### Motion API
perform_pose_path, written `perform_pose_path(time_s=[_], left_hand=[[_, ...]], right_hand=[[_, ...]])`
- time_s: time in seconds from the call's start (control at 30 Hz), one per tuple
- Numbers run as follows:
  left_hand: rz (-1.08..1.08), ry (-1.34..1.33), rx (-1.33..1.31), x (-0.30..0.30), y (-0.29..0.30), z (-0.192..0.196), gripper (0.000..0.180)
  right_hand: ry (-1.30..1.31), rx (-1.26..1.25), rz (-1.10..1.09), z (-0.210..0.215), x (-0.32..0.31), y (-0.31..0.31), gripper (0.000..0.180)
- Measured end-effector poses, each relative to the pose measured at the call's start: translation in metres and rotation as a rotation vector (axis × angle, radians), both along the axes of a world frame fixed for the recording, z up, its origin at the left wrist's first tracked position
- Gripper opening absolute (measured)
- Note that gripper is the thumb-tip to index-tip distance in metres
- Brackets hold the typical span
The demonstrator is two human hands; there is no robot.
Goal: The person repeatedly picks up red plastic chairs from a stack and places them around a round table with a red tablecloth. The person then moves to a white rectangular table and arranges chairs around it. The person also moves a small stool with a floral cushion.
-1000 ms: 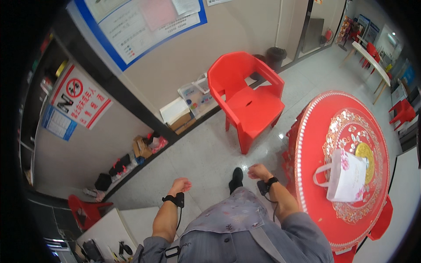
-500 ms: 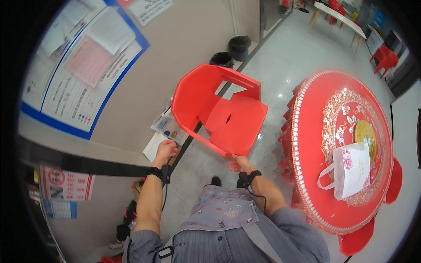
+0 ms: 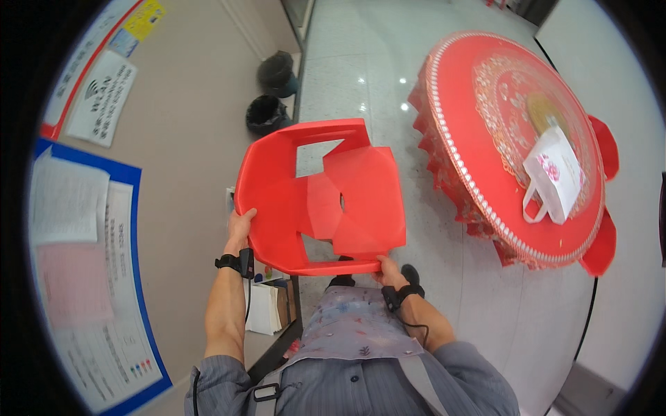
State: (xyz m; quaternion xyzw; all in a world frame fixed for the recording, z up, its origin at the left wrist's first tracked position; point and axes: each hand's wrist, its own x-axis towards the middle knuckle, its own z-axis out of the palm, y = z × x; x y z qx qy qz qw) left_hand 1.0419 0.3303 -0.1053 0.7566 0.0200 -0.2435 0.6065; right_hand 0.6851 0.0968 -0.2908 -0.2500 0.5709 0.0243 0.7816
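A red plastic armchair (image 3: 364, 177) is in front of me, its back toward the left wall and its seat facing right. My left hand (image 3: 241, 227) is closed on the outer edge of the backrest; some of its fingers are hidden behind the plastic. At the near armrest's front corner, my right hand (image 3: 390, 270) grips the chair. Each wrist wears a black strap with a small box and a cable. The chair's legs are out of sight beneath the seat.
On the right stands a round table (image 3: 454, 132) with a red cloth, bearing a white gift bag (image 3: 555, 173) and a gold disc (image 3: 544, 114). Two black-lined bins (image 3: 267, 114) stand along the left wall. Papers and boxes (image 3: 267, 308) lie low beside my left arm.
My left hand, formerly off the chair, now holds its backrest. The chair has turned and appears closer to me, with my right hand still on it. My view has swung round.
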Motion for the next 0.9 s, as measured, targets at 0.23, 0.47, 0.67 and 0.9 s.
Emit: perform_pose_path(time_s=[0.23,0.47,0.67,0.9], left_hand=[[-0.171,-0.019,-0.225,0.049,-0.060,0.048,0.031],[-0.488,-0.248,-0.653,-0.002,-0.135,0.216,0.017],[-0.691,-0.441,-0.971,-0.097,-0.150,0.369,0.015],[-0.918,-1.372,-1.038,-0.234,-0.108,0.432,0.034]], right_hand=[[-0.134,-0.137,-0.592,-0.008,0.023,-0.042,0.024],[-0.454,-0.238,-0.805,0.146,-0.019,-0.106,0.009],[-0.551,-0.286,-0.868,0.274,-0.085,-0.089,0.010],[-0.786,-0.378,-0.943,0.313,-0.195,-0.068,0.011]])
